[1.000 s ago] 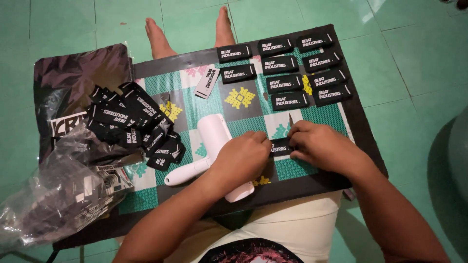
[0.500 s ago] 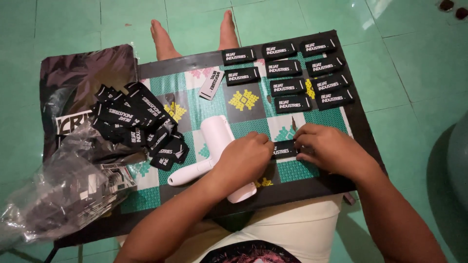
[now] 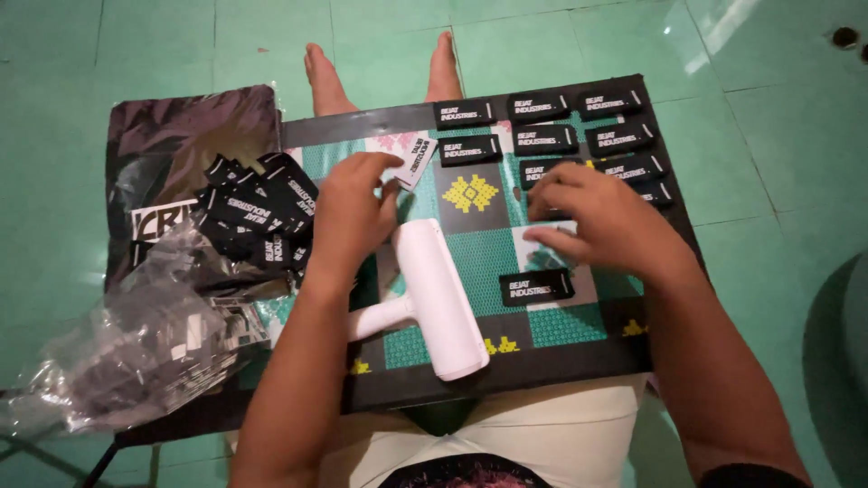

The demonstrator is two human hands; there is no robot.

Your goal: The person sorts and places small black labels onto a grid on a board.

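Since the earlier frame I see both hands have left the black label [image 3: 537, 286] they were pressing near the board's front edge; it now lies alone, flat on the patterned board [image 3: 506, 366], just right of the white roller [image 3: 440, 298].

From the head camera, my left hand [image 3: 348, 217] has gone up and left, fingers loosely spread, its fingertips touching a white-backed label [image 3: 413, 158] that lies face down near the pile of loose black labels [image 3: 258, 212]. My right hand [image 3: 601, 221] has risen toward the rows of laid-out labels [image 3: 579, 136], fingers bent and resting flat on the board; I cannot tell whether its grip pinches anything. A crumpled clear plastic bag [image 3: 136, 348] lies at the left, partly over a dark printed bag [image 3: 185, 145]. The board rests on my lap above the green tiled floor [image 3: 778, 81].
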